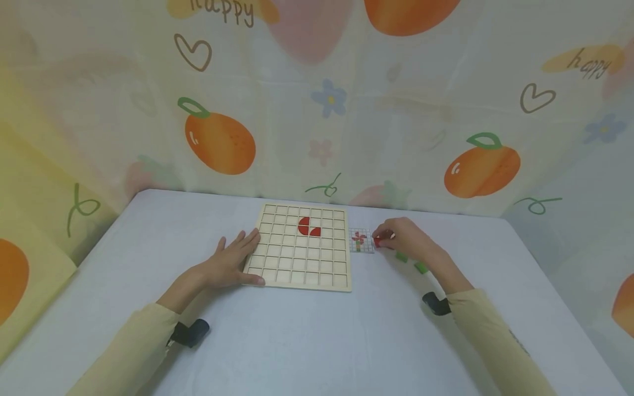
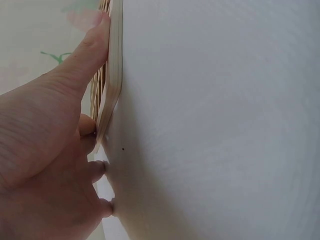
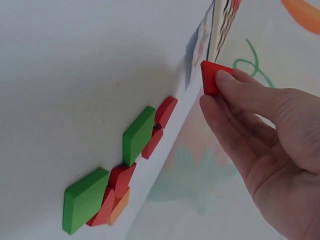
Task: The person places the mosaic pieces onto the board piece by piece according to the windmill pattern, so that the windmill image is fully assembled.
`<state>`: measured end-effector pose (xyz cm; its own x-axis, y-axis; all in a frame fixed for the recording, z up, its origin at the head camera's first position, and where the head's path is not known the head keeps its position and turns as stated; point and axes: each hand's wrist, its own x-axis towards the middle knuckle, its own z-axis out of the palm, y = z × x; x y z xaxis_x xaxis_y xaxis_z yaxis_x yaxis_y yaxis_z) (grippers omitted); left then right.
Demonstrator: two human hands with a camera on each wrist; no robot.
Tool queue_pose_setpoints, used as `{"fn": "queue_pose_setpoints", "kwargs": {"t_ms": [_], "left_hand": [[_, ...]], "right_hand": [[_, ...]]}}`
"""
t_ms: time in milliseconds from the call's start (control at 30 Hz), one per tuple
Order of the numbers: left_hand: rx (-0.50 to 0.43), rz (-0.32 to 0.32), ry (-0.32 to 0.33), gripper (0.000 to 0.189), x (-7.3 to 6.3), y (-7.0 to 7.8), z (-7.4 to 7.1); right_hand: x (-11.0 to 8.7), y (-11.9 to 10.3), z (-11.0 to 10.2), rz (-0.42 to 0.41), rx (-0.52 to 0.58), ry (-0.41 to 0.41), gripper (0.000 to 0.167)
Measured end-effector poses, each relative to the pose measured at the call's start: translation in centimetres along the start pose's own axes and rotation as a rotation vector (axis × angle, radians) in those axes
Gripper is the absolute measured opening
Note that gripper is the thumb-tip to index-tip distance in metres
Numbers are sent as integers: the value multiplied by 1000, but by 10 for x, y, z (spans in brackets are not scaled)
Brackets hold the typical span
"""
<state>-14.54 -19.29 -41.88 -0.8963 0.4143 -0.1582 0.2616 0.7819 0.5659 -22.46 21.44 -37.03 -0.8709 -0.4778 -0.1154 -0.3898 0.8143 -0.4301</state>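
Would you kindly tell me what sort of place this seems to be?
Probably a tabletop nook set up for puzzle play: a white table, a fruit-printed backdrop around it, and a gridded board bearing red pieces.

The pale gridded board (image 1: 297,264) lies flat, its left edge touching the left fingers (image 1: 247,247), three red quarter-round pieces (image 1: 304,230) set on it. A small red piece (image 3: 209,82) is pinched between the right fingers (image 3: 220,122), one corner sticking out.
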Motion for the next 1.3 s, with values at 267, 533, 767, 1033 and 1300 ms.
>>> {"fn": "queue_pose_setpoints", "kwargs": {"t_ms": [267,533,767,1033,1300], "left_hand": [[5,7,-2,110,-1,1,-1],[14,2,-10,111,1,2,-2],[17,-1,-9,111,0,1,-2],[21,-2,-17,110,-1,5,-3],[14,1,-16,110,-1,4,-3]], "right_hand": [[10,-9,4,-58,-4,60,22],[19,-16,7,-79,-2,88,20],[30,-22,11,-113,57,65,22],[42,-26,16,-98,153,46,22],[57,-32,24,-86,157,63,19]]}}
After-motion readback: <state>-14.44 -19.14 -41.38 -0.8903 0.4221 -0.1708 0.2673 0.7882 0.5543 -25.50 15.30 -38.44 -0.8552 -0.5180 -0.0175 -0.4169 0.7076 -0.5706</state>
